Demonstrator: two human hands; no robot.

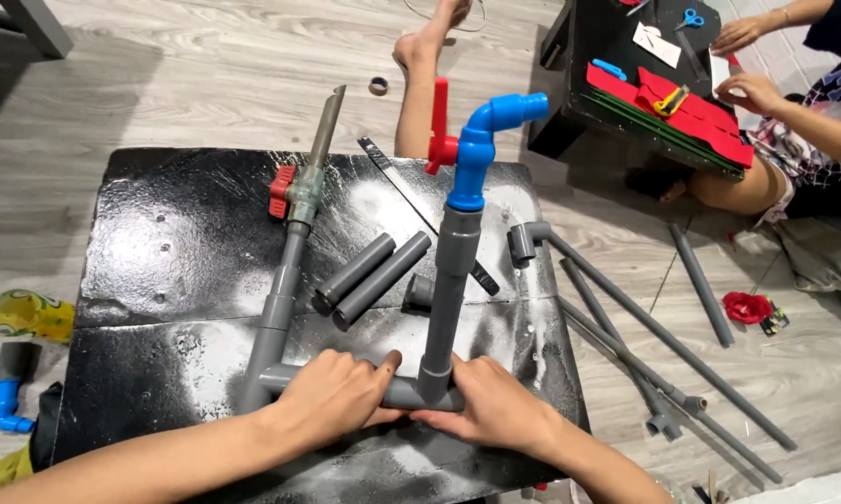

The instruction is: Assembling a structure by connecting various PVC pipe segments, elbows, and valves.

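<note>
On a low black table (pixel 159 243) lies a grey pipe assembly. My left hand (pixel 332 397) presses down on its horizontal bottom pipe (pixel 280 378). My right hand (pixel 495 406) grips the tee fitting (pixel 434 383) at the foot of an upright grey pipe (pixel 448 289). That upright carries a blue elbow fitting (pixel 486 140) and a red valve handle (pixel 439 121) on top. A second long grey pipe (pixel 285 271) with a red-handled valve (pixel 290 191) lies flat, running up from the left corner.
Two short grey pipe pieces (pixel 369 275) and a hacksaw blade (pixel 420 210) lie mid-table. Long grey pipes (pixel 644 327) rest on the floor at right. Another person's hands (pixel 747 89) work at a black table with red pieces. Bare feet (pixel 420 47) lie beyond.
</note>
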